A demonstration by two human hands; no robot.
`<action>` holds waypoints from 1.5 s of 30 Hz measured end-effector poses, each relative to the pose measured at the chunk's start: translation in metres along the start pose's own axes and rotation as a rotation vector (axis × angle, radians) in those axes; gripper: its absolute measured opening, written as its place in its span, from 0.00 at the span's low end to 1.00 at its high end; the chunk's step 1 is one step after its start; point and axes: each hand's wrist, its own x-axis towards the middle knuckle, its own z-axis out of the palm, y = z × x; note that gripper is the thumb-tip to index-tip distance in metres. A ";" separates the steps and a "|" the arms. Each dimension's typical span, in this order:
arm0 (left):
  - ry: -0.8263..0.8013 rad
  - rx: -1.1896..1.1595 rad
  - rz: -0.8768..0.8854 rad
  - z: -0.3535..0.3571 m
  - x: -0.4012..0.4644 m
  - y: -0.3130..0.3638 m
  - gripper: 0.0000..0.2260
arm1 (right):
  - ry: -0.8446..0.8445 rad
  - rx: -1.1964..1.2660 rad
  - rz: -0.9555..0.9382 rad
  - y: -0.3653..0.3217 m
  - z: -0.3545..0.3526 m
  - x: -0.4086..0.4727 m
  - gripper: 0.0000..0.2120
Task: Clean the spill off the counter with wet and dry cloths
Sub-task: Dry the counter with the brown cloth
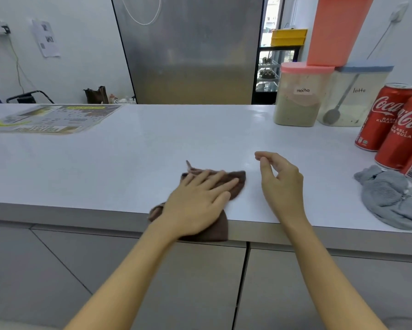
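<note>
The left hand [197,201] presses with flat, straight fingers on the crumpled brown cloth [233,184] at the front edge of the white glossy counter [128,158], and part of the cloth hangs over that edge. The right hand [281,184] hovers just beside it, fingers loosely curled, holding nothing. The crumpled grey cloth [390,201] lies near the right front corner. I cannot see clearly any spill, maybe because of glare. For a good wipe, keep the palm flat and overlap the strokes

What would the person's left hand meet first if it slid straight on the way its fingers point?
The left hand would first cross the crumpled brown cloth; beyond lies bare white counter, seemingly free.
</note>
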 end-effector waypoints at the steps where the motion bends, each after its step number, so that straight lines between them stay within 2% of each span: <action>1: -0.014 -0.011 -0.017 -0.003 -0.004 -0.013 0.20 | 0.018 0.025 -0.022 -0.001 -0.003 -0.001 0.11; 4: -0.024 0.041 -0.218 -0.015 0.005 -0.068 0.26 | 0.096 0.094 -0.052 0.001 -0.025 -0.002 0.11; 6: -0.027 0.044 -0.362 -0.018 0.019 -0.075 0.23 | 0.142 0.127 -0.036 0.006 -0.043 0.001 0.11; 7: -0.033 0.044 -0.368 -0.017 0.024 -0.066 0.22 | 0.156 0.141 -0.021 0.009 -0.050 0.003 0.11; 14: -0.011 -0.015 -0.120 0.011 0.039 0.048 0.22 | 0.209 0.151 0.020 0.022 -0.086 -0.004 0.10; 19: -0.072 -0.042 0.015 0.025 0.065 0.133 0.23 | 0.309 0.118 0.024 0.022 -0.111 -0.006 0.10; 23: -0.113 -0.046 0.160 0.029 0.072 0.155 0.22 | 0.297 0.126 0.057 0.021 -0.111 -0.006 0.10; 27: -0.048 -0.013 0.172 0.027 0.056 0.125 0.22 | 0.199 0.125 0.072 0.014 -0.091 -0.009 0.11; 30: -0.011 0.009 0.125 0.017 0.040 0.076 0.22 | 0.171 0.133 0.080 0.010 -0.076 -0.009 0.12; 33: -0.031 0.034 0.025 0.000 0.023 -0.010 0.22 | 0.115 0.125 0.091 0.006 -0.063 -0.012 0.12; 36: -0.072 0.196 -0.129 -0.019 0.023 -0.116 0.33 | 0.041 0.118 0.097 0.003 -0.050 -0.014 0.11; 38: -0.064 0.277 -0.244 -0.026 0.028 -0.156 0.36 | -0.008 0.132 0.089 -0.005 -0.033 -0.012 0.11; 41: -0.060 0.203 -0.235 -0.021 0.044 -0.124 0.30 | -0.063 0.159 0.077 -0.017 -0.003 -0.010 0.11; 45: 0.036 0.009 -0.004 -0.012 -0.002 -0.069 0.20 | -0.248 0.141 0.009 -0.045 0.063 -0.008 0.11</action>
